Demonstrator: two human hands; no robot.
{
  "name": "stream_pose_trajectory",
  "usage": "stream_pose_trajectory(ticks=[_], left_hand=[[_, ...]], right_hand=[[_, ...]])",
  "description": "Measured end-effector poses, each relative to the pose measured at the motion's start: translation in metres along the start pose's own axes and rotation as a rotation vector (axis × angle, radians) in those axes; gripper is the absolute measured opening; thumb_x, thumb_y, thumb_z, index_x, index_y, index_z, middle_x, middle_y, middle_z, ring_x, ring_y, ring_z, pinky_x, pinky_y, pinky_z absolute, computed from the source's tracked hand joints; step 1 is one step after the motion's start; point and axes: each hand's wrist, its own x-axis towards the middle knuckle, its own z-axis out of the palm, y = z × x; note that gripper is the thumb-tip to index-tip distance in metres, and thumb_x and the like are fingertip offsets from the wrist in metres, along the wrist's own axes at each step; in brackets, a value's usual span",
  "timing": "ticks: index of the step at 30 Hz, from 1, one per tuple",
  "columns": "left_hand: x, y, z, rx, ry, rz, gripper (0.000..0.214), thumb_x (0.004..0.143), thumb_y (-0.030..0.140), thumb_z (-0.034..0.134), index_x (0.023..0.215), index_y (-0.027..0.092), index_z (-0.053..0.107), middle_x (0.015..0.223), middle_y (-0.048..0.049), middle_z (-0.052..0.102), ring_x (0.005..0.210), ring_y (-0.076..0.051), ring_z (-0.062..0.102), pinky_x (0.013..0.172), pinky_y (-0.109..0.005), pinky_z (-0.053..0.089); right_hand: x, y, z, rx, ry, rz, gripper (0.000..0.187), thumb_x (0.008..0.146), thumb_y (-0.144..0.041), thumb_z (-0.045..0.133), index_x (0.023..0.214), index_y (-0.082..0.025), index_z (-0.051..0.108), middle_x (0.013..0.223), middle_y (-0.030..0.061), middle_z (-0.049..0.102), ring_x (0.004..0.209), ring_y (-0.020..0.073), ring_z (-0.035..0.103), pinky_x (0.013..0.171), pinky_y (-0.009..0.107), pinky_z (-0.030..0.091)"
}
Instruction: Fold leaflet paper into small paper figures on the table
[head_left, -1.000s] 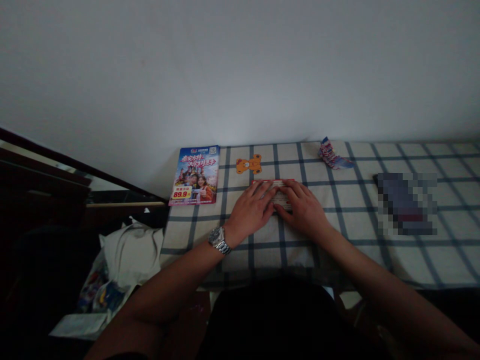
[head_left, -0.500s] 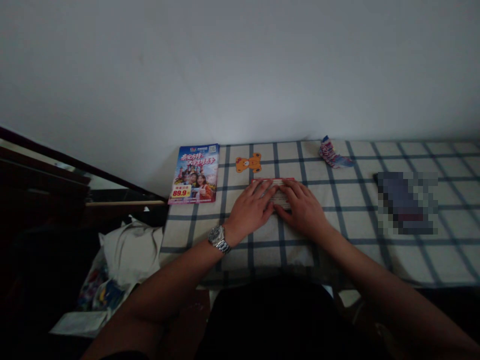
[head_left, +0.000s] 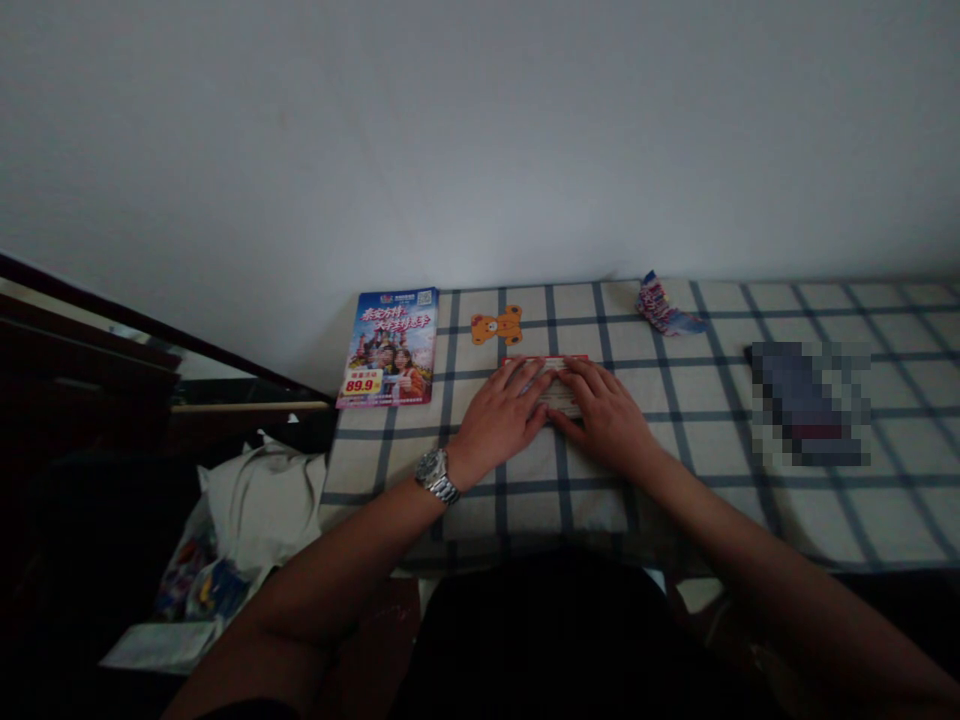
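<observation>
My left hand (head_left: pixel 501 417), with a metal watch on the wrist, lies flat with fingers stretched over the left half of a folded red-edged paper (head_left: pixel 556 381). My right hand (head_left: pixel 606 412) lies flat over its right half, fingers stretched toward the left hand. Both hands press the paper down on the checked tablecloth (head_left: pixel 675 450). Most of the paper is hidden under the fingers.
A colourful flyer (head_left: pixel 389 347) lies at the cloth's left edge. An orange bear cutout (head_left: pixel 497 327) sits just beyond the hands. A folded patterned paper piece (head_left: pixel 663 308) stands by the wall. A dark blurred object (head_left: pixel 810 402) lies right. Bags (head_left: pixel 240 520) lie on the floor left.
</observation>
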Motion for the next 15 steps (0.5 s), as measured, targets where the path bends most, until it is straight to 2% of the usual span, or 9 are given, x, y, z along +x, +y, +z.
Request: stream_pose_trajectory(ticks=[3,7,15], left_hand=[[-0.0013,-0.003,-0.0011,-0.017,-0.01,0.026,0.052,0.11,0.037,0.04,0.16,0.019,0.042,0.169,-0.0085,0.039,0.159,-0.026,0.032,0.135,-0.047,0.022],[-0.0033,-0.0075,-0.0029,-0.035,-0.026,0.037,0.057,0.107,0.04,0.048,0.16,0.02,0.04,0.171,-0.0085,0.035,0.16,-0.027,0.029,0.135,-0.048,0.022],[-0.0018,-0.0077,-0.0067,-0.047,-0.038,0.037,0.059,0.105,0.04,0.052,0.159,0.02,0.041,0.17,-0.0077,0.037,0.16,-0.027,0.027,0.136,-0.045,0.021]], right_hand=[[0.0004,0.0004,0.0004,-0.005,0.0,0.005,0.053,0.1,-0.046,0.061,0.144,-0.016,0.057,0.151,0.0195,0.058,0.144,0.0376,0.05,0.119,0.058,0.045],[0.0004,0.0009,0.001,-0.007,-0.005,-0.007,0.055,0.1,-0.047,0.062,0.144,-0.015,0.057,0.152,0.0194,0.057,0.144,0.0376,0.05,0.119,0.057,0.044],[-0.0004,0.0011,0.0024,-0.03,-0.02,0.005,0.058,0.099,-0.044,0.063,0.146,-0.012,0.055,0.153,0.0195,0.056,0.144,0.0368,0.049,0.122,0.054,0.041]])
